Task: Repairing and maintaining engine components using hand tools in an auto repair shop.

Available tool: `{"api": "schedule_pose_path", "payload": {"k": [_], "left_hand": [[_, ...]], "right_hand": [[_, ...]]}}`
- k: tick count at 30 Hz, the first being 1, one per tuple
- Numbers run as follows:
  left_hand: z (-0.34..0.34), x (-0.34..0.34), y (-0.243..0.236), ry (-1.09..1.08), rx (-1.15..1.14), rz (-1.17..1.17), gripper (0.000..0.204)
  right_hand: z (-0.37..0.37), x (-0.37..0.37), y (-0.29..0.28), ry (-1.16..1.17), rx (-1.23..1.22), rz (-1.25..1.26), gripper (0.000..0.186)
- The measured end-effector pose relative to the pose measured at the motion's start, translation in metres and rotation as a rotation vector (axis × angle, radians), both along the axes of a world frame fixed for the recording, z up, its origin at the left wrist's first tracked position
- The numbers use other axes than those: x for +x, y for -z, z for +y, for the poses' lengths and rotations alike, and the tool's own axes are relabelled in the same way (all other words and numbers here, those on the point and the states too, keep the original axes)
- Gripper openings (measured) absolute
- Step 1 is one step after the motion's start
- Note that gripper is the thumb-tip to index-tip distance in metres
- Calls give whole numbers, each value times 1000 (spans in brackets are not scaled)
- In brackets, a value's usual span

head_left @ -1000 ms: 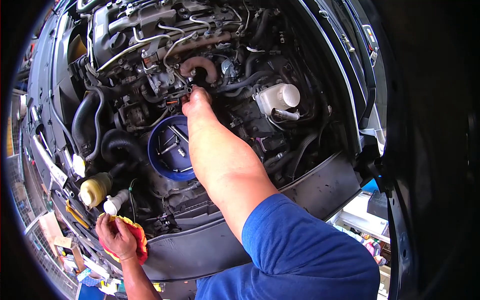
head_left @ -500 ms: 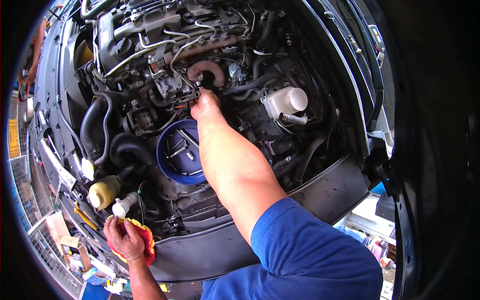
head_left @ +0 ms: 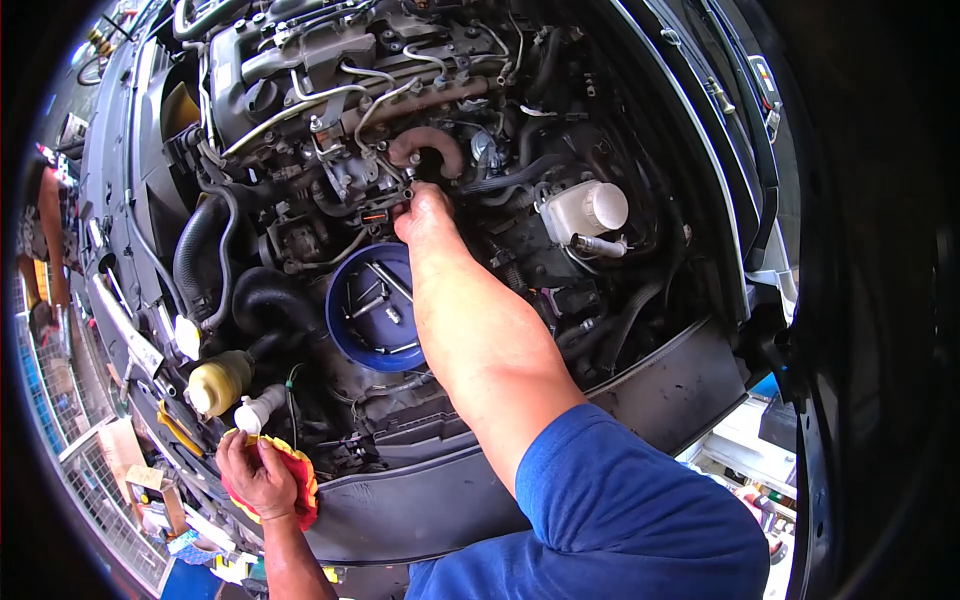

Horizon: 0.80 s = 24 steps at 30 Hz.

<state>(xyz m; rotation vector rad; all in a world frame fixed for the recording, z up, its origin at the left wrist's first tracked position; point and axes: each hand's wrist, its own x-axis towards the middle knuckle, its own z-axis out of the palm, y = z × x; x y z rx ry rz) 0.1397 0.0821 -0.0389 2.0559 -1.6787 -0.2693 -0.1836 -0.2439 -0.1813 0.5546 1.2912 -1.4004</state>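
My right arm reaches deep into a car's engine bay, and my right hand [head_left: 428,208] is curled in among the parts just below a rusty curved pipe [head_left: 428,146]. Its fingertips are hidden, so what they grip cannot be made out. Beside the wrist, a blue round bowl [head_left: 336,338] holds several metal tools [head_left: 372,308], among them what look like sockets and extension bars. My left hand [head_left: 262,482] lies with its fingers spread on a red and yellow cloth [head_left: 300,480] at the front edge of the bay, close to a white capped filler neck [head_left: 256,408].
A yellowish reservoir [head_left: 218,384] and a thick black hose [head_left: 198,250] stand on the left. To the right sits a white fluid reservoir [head_left: 585,212]. A yellow-handled tool [head_left: 178,430] rests along the left edge. Another person's arm [head_left: 50,215] shows at far left.
The whole view has shifted slightly, so the engine bay appears a little further right and lower. Both hands keep their places. The other person at far left shows differently.
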Motion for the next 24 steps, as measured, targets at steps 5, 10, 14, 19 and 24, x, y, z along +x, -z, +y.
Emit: {"api": "schedule_pose_path", "payload": {"k": [5, 10, 14, 19, 24], "left_hand": [[-1, -2, -1, 13, -38, -5, 25], [-3, -5, -4, -21, -5, 47, 28], [-6, -8, -8, -7, -34, 7, 28], [-8, -11, -11, -17, -57, -13, 29], [-10, -11, -12, -21, -80, -65, 31]], "right_hand": [[1, 3, 1, 11, -12, 15, 17], [0, 2, 12, 23, -94, -34, 9], [-2, -2, 18, -49, -141, -69, 3], [-1, -7, 21, -117, -36, 10, 7], [-4, -10, 21, -177, -52, -18, 12]]}}
